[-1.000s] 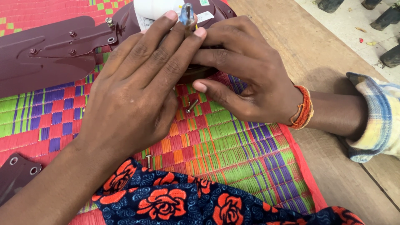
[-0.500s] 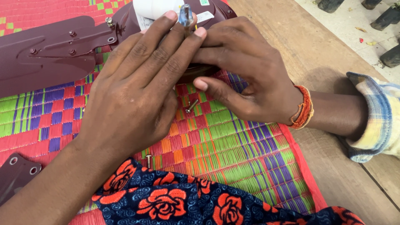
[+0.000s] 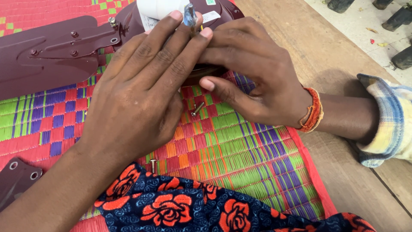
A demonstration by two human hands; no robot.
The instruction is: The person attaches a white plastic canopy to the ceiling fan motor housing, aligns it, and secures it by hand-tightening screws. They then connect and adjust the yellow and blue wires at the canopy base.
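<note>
Both hands sit on the dark maroon metal ceiling-fan motor housing at the top of the head view, w/ a flat maroon fan blade bolted on and running off to the left. All of it lies on a woven plastic mat w/ red, green, purple and orange checks, spread over a bare wooden floor.

Left hand: laid flat over the housing, fingers long and close together, tips pinching a small blue-grey screwdriver handle that sticks up between index and middle finger. Shaft hidden under the fingers, so can't tell where the tip sits.

Right hand: comes in from the right, fingers curled over the housing edge just beside the left fingertips, touching them. Thumb stretched out low along the mat. Whether it grips anything underneath, can't tell. Orange-red thread band on the wrist; rolled-up pale plaid shirt cuff further back.

Loose bits: one short silver screw on the mat between the two hands, just below the right thumb; another silver screw near the bottom, by the edge of a dark blue cloth w/ red-orange roses. Second maroon blade end w/ holes at lower left.
</note>
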